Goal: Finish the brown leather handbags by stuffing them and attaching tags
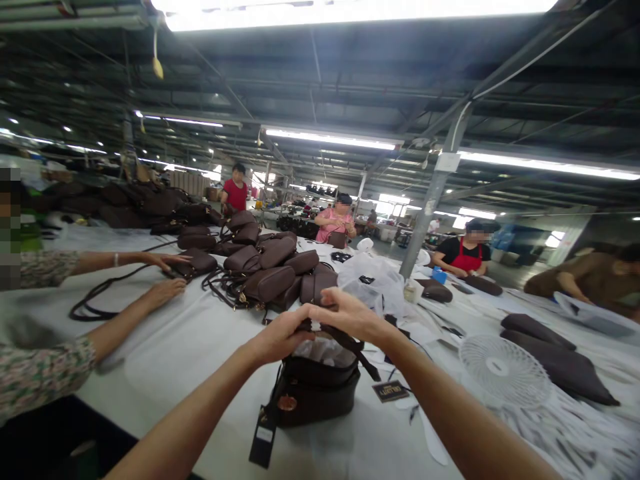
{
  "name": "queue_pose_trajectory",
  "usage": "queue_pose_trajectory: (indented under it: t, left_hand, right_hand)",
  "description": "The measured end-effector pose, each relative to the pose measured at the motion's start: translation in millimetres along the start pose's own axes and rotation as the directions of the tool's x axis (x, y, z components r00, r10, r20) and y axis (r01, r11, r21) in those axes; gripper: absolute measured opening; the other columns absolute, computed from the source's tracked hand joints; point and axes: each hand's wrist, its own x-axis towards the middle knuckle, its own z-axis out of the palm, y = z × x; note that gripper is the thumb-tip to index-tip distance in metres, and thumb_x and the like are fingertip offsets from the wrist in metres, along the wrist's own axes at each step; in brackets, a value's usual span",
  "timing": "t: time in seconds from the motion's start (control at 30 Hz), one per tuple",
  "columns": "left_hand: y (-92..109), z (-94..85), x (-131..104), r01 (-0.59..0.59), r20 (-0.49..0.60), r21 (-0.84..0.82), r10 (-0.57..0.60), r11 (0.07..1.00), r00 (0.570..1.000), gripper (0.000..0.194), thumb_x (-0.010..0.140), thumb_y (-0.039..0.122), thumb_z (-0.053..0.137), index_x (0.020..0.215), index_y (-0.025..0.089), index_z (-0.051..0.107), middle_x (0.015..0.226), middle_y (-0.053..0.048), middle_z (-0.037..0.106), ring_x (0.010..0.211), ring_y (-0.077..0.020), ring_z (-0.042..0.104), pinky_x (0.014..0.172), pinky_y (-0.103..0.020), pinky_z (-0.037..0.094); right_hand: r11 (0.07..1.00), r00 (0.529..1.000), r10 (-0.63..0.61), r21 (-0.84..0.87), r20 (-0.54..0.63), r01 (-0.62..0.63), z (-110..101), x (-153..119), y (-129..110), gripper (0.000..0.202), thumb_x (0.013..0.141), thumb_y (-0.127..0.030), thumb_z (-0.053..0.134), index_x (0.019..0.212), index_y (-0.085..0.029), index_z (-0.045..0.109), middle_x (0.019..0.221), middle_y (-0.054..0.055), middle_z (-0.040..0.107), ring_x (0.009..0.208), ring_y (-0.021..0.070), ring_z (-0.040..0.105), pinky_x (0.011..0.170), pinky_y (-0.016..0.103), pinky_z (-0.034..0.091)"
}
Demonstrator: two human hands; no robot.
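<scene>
A dark brown bag [320,399] stands upright on the white table in front of me, its top open and white filling showing inside. My left hand [283,337] is closed on the bag's upper edge at the left. Over the back of the opening, my right hand [353,315] is bent with its fingers curled near the left fingertips, at the bag's top flap or strap. A black tag [263,437] hangs at the bag's left side, and another dark tag with lettering [390,391] lies at its right.
Brown bags [270,273] are heaped behind. At left, a person's hands [165,293] touch another bag [197,263]. A white round fan grille [505,370], flat brown pieces [555,353] and white plastic bags [373,280] lie rightward. Several people work farther back beside a grey post [430,200].
</scene>
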Motion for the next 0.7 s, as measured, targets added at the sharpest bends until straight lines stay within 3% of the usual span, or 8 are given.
queue_pose_trajectory:
  t: [0.07, 0.13, 0.2, 0.3, 0.4, 0.53, 0.6, 0.7]
  left_hand:
    - [3.5, -3.1, 2.1, -0.005, 0.032, -0.045, 0.007, 0.999, 0.999, 0.035, 0.083, 0.019, 0.056, 0.118, 0.022, 0.059, 0.109, -0.004, 0.067, 0.102, -0.0205, 0.06, 0.093, -0.03, 0.044]
    - [4.7, -3.5, 2.8, 0.007, 0.074, -0.154, 0.004, 0.988, 0.997, 0.04, 0.079, 0.022, 0.062, 0.119, 0.023, 0.059, 0.112, -0.004, 0.066, 0.106, -0.0215, 0.059, 0.096, -0.032, 0.043]
    - [2.0, -2.3, 1.8, 0.045, 0.051, -0.377, -0.028, 0.925, 0.998, 0.05, 0.078, 0.029, 0.066, 0.126, 0.023, 0.053, 0.113, -0.006, 0.065, 0.106, -0.0225, 0.06, 0.095, -0.034, 0.045]
    - [-6.1, 0.5, -2.0, 0.147, 0.004, -0.62, -0.185, 0.77, 0.983, 0.043, 0.088, 0.045, 0.05, 0.12, 0.017, 0.058, 0.108, -0.01, 0.067, 0.103, -0.0241, 0.063, 0.092, -0.037, 0.047]
    - [-8.5, 3.5, -6.9, 0.248, 0.056, -0.436, -0.249, 0.865, 0.967, 0.043, 0.095, 0.045, 0.036, 0.1, 0.017, 0.068, 0.103, -0.009, 0.069, 0.1, -0.0232, 0.063, 0.094, -0.036, 0.045]
    - [2.6, 6.7, -13.5, 0.048, 0.161, 0.003, -0.048, 0.999, 0.986, 0.027, 0.085, 0.043, 0.058, 0.096, 0.021, 0.071, 0.101, -0.007, 0.069, 0.103, -0.026, 0.057, 0.097, -0.037, 0.041]
    - [7.7, 8.0, -15.9, -0.063, 0.229, 0.041, 0.052, 0.997, 0.972, 0.025, 0.077, 0.043, 0.07, 0.088, 0.022, 0.071, 0.093, -0.007, 0.068, 0.104, -0.0271, 0.055, 0.097, -0.037, 0.041]
    - [7.3, 8.6, -17.5, -0.107, 0.23, -0.028, 0.111, 0.994, 0.967, 0.025, 0.074, 0.043, 0.073, 0.086, 0.021, 0.068, 0.091, -0.008, 0.067, 0.101, -0.027, 0.057, 0.093, -0.036, 0.045]
  right_hand:
    - [0.955, 0.984, -0.023, -0.287, 0.178, 0.074, -1.4, -10.5, -0.3, 0.035, 0.063, -0.043, 0.076, 0.084, -0.018, 0.063, 0.08, 0.002, 0.066, 0.074, 0.0185, 0.06, 0.06, 0.025, 0.041]
    - [0.907, 0.972, -0.017, -0.405, 0.235, 0.114, -3.6, -16.5, -0.9, 0.019, 0.067, -0.031, 0.072, 0.078, -0.018, 0.064, 0.071, 0.001, 0.065, 0.067, 0.017, 0.059, 0.057, 0.024, 0.038]
    - [0.929, 0.961, 0.013, -0.359, 0.278, 0.091, -8.6, -17.5, -0.2, 0.007, 0.069, -0.022, 0.067, 0.073, -0.018, 0.063, 0.06, -0.002, 0.061, 0.057, 0.0141, 0.056, 0.053, 0.022, 0.037]
    - [0.993, 0.874, 0.062, -0.114, 0.482, -0.008, -19.2, -15.1, 3.7, 0.014, 0.069, -0.03, 0.069, 0.075, -0.02, 0.061, 0.05, -0.007, 0.052, 0.043, 0.0105, 0.049, 0.044, 0.02, 0.035]
    - [0.998, 0.818, 0.056, -0.034, 0.573, -0.044, -27.4, -16.5, 7.4, 0.023, 0.07, -0.039, 0.07, 0.079, -0.02, 0.06, 0.054, -0.008, 0.052, 0.042, 0.0089, 0.046, 0.04, 0.019, 0.033]
    - [0.987, 0.789, 0.02, -0.138, 0.615, 0.082, -34.5, -25.8, 9.8, 0.013, 0.073, -0.029, 0.064, 0.082, -0.02, 0.06, 0.066, -0.006, 0.056, 0.055, 0.0101, 0.05, 0.048, 0.019, 0.035]
    - [0.951, 0.803, -0.04, -0.224, 0.595, 0.213, -37.2, -30.1, 11.7, 0.009, 0.071, -0.018, 0.061, 0.079, -0.02, 0.06, 0.07, -0.005, 0.057, 0.063, 0.011, 0.05, 0.055, 0.019, 0.035]
    - [0.856, 0.844, -0.13, -0.37, 0.52, 0.36, -36.5, -32.6, 18.9, 0.017, 0.065, -0.007, 0.056, 0.078, -0.019, 0.057, 0.072, -0.002, 0.058, 0.068, 0.0123, 0.05, 0.06, 0.021, 0.033]
